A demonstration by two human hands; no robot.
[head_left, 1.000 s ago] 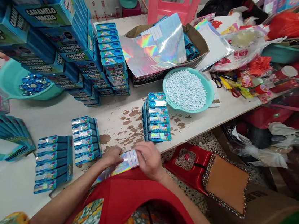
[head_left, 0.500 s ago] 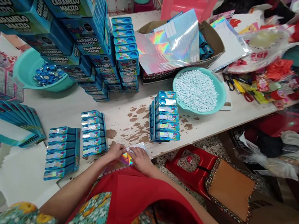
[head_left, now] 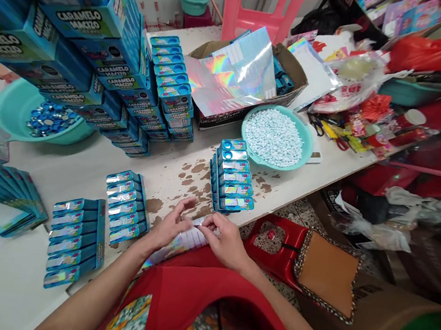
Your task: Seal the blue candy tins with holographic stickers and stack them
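Note:
A shiny holographic label sheet [head_left: 189, 240] lies at the table's front edge, against my red apron. My left hand [head_left: 170, 229] rests on its left part, index finger raised and spread from the thumb. My right hand [head_left: 225, 240] is closed in a pinch at the sheet's upper edge, its fingertips close to the left hand's; whether a single label is lifted there is too small to tell. Just beyond my right hand stands a row of blue candy packs [head_left: 237, 178]. Two more rows of blue packs, a nearer one [head_left: 74, 241] and a farther one [head_left: 127, 207], stand left of my hands.
Tall stacks of blue boxes [head_left: 85, 25] rise at the left. A turquoise bowl of white candies [head_left: 276, 137] stands beyond the right row; another basin [head_left: 6, 106] holds blue round pieces. Behind is a cardboard box [head_left: 298, 86] with holographic sheets [head_left: 240, 71]. A red stool [head_left: 275, 246] stands right.
My hands have come off lying flat on the sheet: the right one now pinches at its upper edge, and the left has spread its index finger. The view has shifted slightly to the right.

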